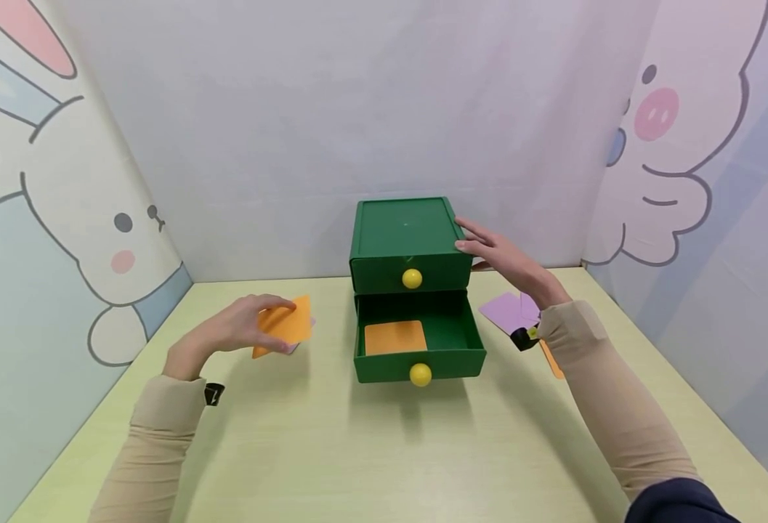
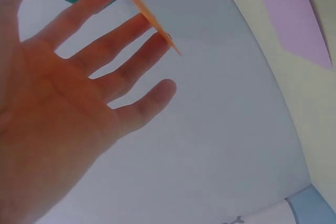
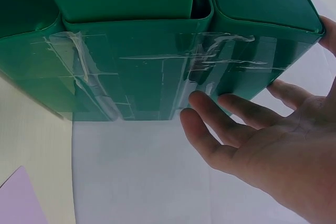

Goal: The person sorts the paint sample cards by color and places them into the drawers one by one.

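A small green drawer box [image 1: 405, 226] stands at the back middle of the table. Its lower drawer [image 1: 452, 330] is pulled out, with an orange card [image 1: 384, 338] lying in its left half. To the left, my left hand [image 1: 236, 325] pinches another orange card [image 1: 295, 323] between thumb and fingers, above the table; in the left wrist view that card [image 2: 142, 9] shows edge-on at the fingertips. My right hand [image 1: 504, 258] touches the box's upper right edge and side with fairly straight fingers. Clear tape [image 3: 152, 69] covers the box's side in the right wrist view.
Right of the box lies a purple envelope [image 1: 506, 311], with an orange piece [image 1: 551, 361] partly hidden by the right sleeve. A purple piece [image 2: 294, 14] lies on the table beneath the left hand. Cloth walls with cartoon animals enclose the table's back and sides.
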A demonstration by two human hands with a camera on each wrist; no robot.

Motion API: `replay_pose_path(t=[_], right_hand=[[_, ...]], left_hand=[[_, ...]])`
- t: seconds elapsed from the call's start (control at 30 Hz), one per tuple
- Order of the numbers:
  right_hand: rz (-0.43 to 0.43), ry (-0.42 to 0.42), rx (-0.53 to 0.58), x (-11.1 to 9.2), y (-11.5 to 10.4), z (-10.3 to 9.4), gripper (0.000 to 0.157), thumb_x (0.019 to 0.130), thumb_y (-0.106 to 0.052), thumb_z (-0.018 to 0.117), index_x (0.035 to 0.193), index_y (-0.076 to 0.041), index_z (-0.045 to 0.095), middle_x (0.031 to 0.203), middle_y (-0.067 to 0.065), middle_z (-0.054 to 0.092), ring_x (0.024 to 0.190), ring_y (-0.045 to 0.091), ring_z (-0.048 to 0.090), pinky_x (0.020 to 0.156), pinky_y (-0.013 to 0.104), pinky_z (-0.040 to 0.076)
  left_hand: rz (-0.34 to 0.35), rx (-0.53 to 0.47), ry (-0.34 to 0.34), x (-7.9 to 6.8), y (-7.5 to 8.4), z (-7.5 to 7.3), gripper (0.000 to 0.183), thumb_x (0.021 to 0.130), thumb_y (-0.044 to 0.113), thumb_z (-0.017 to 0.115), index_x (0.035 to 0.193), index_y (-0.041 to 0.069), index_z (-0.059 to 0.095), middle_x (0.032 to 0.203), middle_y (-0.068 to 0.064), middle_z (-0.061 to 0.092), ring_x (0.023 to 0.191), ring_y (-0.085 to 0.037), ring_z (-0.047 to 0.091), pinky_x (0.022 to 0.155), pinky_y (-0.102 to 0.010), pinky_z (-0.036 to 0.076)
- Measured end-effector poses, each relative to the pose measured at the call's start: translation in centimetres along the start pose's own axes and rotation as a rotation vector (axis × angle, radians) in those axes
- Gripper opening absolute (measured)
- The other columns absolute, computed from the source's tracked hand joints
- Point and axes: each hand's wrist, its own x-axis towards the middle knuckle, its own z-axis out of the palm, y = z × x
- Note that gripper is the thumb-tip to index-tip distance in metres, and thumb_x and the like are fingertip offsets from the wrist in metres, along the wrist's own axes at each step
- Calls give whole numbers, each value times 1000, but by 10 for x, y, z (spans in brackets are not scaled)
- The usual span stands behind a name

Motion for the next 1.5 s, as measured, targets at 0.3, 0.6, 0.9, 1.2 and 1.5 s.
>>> replay_pose_path(t=[0.3, 0.6, 0.9, 1.2, 1.5], right_hand=[[1, -4, 10, -1, 1, 0, 68, 96, -52, 50, 154, -40, 16, 163, -3, 11, 143, 30, 31, 111, 58, 34], [-9, -6, 6, 0, 0, 0, 67, 97, -50, 49, 154, -39, 15, 163, -2, 11, 143, 31, 31, 110, 59, 35], [-17, -14, 13, 2, 2, -2, 68, 97, -49, 49, 154, -38, 15, 163, -2, 10, 144, 31, 30, 110, 59, 34], [-16, -12, 12, 2, 2, -1, 68, 97, -50, 50, 154, -37, 15, 163, -2, 12, 143, 31, 32, 109, 58, 36], [-20, -11, 18, 0, 2, -1, 68, 97, -50, 50, 154, -39, 16, 163, -3, 12, 143, 31, 32, 110, 58, 35]], left_hand=[[55, -23, -34, 6, 33, -4, 69, 72, 47, 82, 130, 17, 59, 131, -6, 58, 115, -26, 51, 98, -48, 44], [117, 30, -10, 10, 60, -5, 67, 71, 50, 81, 128, 21, 60, 130, -2, 58, 109, -22, 50, 91, -40, 44], [224, 68, 6, 18, 82, -2, 65, 70, 49, 82, 124, 19, 63, 127, 1, 62, 109, -24, 51, 90, -40, 46], [280, 96, 19, 29, 101, 5, 63, 71, 53, 80, 123, 21, 64, 124, 7, 64, 104, -20, 51, 86, -33, 45], [295, 140, 22, 39, 120, 12, 64, 71, 60, 77, 121, 21, 65, 117, 7, 66, 98, -18, 50, 81, -29, 45]])
